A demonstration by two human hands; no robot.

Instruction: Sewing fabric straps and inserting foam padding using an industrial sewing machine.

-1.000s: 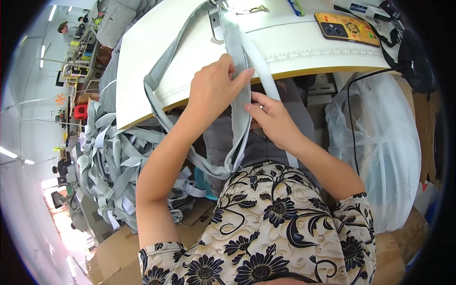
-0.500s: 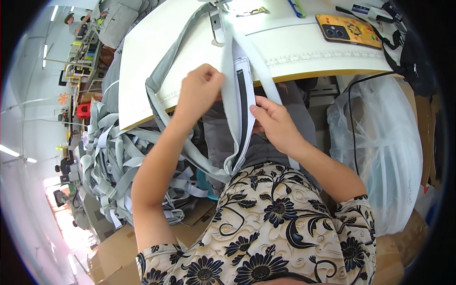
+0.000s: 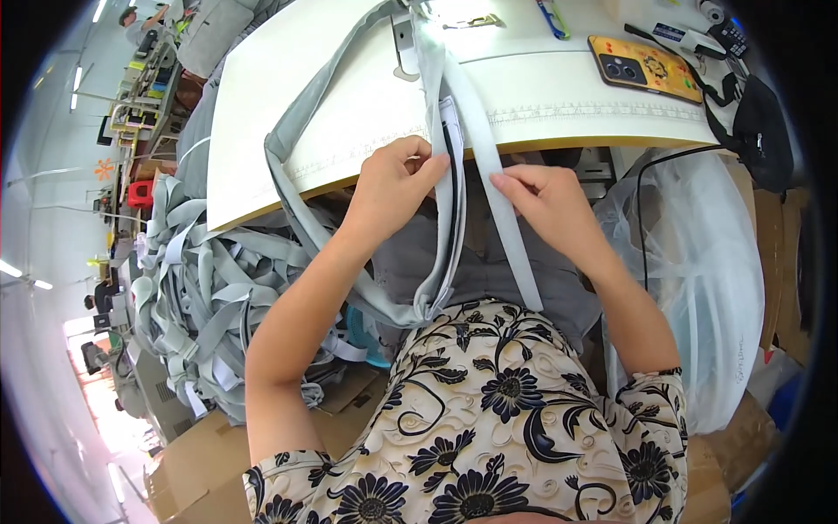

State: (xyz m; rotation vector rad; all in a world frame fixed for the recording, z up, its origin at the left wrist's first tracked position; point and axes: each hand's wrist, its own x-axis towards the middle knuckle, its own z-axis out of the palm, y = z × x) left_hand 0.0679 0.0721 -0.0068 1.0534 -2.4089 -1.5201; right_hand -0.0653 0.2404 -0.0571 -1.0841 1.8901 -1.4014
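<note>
Left hand: your left hand [image 3: 397, 188] has thumb and forefinger together, clamped on the grey fabric band [image 3: 446, 205] just in front of the worktop's near edge.
Right hand: your right hand [image 3: 550, 196] pinches the narrow pale strip [image 3: 513, 240] between thumb and fingers, beside the band and apart from it.
Band handling: a light, flat pinch should serve you best; pulling hard would probably stretch or skew the cloth, so let the layers lie edge to edge before you tension them.
Strip handling: hold it level with the band and free of twist; its loose end hangs by your shirt [image 3: 511, 393] and could catch under your forearm.
Worktop edge: both lengths cross the rim of the white worktop [image 3: 323, 96], so guide them over it smoothly, as a snag there seems likely.
Band: soft, light grey, apparently one long loop; it slants across the worktop, bends sharply on the left, drops toward your lap and bunches there, then rises to the bright light.
Lining: a black strip [image 3: 459, 166] and a white layer [image 3: 448, 113] show along the band's right side.
Strip: smooth, paler than the band, straight, with a blunt lower end.
Lower left: a tangled heap of grey strips [image 3: 196, 288] lies beside your left arm.
</note>
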